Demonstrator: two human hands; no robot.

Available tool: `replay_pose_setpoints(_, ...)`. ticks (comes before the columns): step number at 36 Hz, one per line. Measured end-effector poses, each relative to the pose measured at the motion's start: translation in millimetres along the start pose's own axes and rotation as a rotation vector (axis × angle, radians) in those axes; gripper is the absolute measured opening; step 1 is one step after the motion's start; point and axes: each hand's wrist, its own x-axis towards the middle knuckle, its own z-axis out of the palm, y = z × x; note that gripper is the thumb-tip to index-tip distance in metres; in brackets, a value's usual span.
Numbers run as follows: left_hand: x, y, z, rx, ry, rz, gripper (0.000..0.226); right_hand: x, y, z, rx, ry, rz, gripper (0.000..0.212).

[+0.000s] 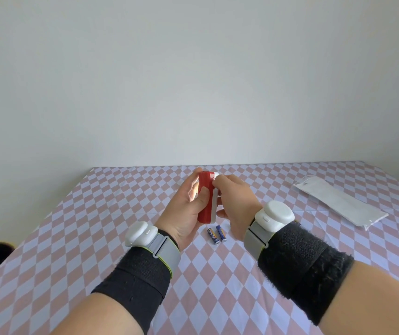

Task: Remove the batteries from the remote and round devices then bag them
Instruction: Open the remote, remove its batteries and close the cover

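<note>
The left hand [186,209] grips the red-and-white remote [205,201], held upright above the middle of the desk [72,238], fingers curled round it and thumb on the red face. The right hand [234,201] pinches its white edge. Two batteries [213,236] lie side by side on the desk just below. The bag [338,201] lies near the right edge. Judgement: the remote stage is closing. Next, set it down and find the round devices, none in view.

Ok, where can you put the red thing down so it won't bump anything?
Bare tablecloth lies left of the left hand, out to the table edge, and between the right hand and the bag. It is crowded just below the red device, where two batteries lie.
</note>
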Motion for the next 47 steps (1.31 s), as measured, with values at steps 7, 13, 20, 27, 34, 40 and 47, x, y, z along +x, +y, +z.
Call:
replay_pose_setpoints(7, 0.2, 0.3, 0.5, -0.016, 0.011, -0.007, 0.05, -2.0, 5.0, -5.1, 0.003, -0.01, -0.035, 0.023)
replay_pose_setpoints(13, 3.6, 3.7, -4.3, 0.036, 0.051, -0.05, 0.053, -2.0, 9.2, -15.7, -0.202, 0.036, -0.29, 0.019)
replay_pose_setpoints(20, 3.8, 3.4, -10.3, 0.047, 0.098, -0.02, 0.045, 7.0, 11.8, -23.5, -0.332, 0.039, -0.399, 0.027)
replay_pose_setpoints(27, -0.8, 2.8, -15.2, 0.076, 0.138, -0.039, 0.033, 10.6, 15.0, -28.8, -0.478, 0.016, -0.426, 0.029)
replay_pose_setpoints(34, -3.1, 2.6, -17.3, 0.086, 0.137, -0.065, 0.027, 12.3, 19.7, -31.5, -0.59, 0.009, -0.496, 0.031)
replay_pose_setpoints(40, -4.4, 3.9, -20.0, 0.132, 0.13, -0.072, 0.035, 14.7, 22.5, -30.3, -0.701, 0.018, -0.573, 0.029)
replay_pose_setpoints(47, -1.6, -0.6, -21.4, 0.131, 0.139, -0.098, 0.032, 17.5, 25.7, -29.6, -0.75, 0.046, -0.619, 0.027)
